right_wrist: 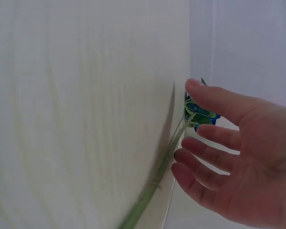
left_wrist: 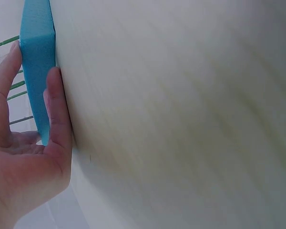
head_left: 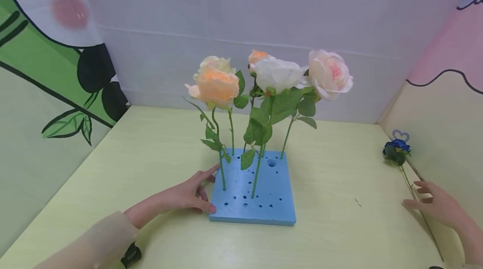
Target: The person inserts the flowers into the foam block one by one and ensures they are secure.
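A light blue foam board (head_left: 235,177) with small holes lies on the table, several artificial roses upright in it. My left hand (head_left: 192,193) touches its left side, thumb at the near corner and forefinger farther back. The left wrist view shows its fingers (left_wrist: 59,109) along the board's edge. At the far right my right hand (head_left: 437,204) hovers beside a blue rose (head_left: 396,151), its fingers spread and slightly bent around empty space. This rose's long green stem (right_wrist: 155,183) slants past the fingertips in the right wrist view.
A peach rose (head_left: 216,86), a white rose (head_left: 279,74) and a pale pink rose (head_left: 330,74) stand tall over the board. Printed cloth walls (head_left: 241,21) enclose the table's back and sides. A dark object (head_left: 131,255) lies by the left sleeve.
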Demonstrator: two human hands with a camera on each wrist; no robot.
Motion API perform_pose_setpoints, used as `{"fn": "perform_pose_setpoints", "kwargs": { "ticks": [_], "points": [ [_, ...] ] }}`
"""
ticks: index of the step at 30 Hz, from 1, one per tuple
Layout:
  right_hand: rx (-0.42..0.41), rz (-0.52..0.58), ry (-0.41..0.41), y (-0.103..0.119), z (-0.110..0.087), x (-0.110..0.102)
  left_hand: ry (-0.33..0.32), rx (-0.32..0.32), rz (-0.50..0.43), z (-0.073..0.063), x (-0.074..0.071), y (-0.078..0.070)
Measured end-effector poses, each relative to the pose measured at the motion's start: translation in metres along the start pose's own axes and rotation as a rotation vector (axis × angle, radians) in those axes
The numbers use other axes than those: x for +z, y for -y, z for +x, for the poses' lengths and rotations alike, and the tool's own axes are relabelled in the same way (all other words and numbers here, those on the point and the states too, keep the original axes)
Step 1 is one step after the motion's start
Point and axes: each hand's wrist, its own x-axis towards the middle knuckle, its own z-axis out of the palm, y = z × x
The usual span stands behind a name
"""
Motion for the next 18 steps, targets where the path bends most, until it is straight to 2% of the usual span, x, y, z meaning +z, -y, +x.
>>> {"fn": "perform_pose_setpoints", "kwargs": {
  "ticks": [6,13,18],
  "points": [
    [-0.014,0.008,0.040,-0.0036,0.0007,0.0004,0.002,-0.006,0.009,0.0000,0.0005,-0.0005],
    [-0.029,0.080,0.090,0.0012,0.0026,-0.0030,-0.001,-0.005,0.010,0.0006,0.0002,0.0000],
    [-0.040,0.091,0.091,0.0051,0.0015,-0.0043,0.001,-0.007,0.016,0.0011,0.0000,0.0003]
  ]
}}
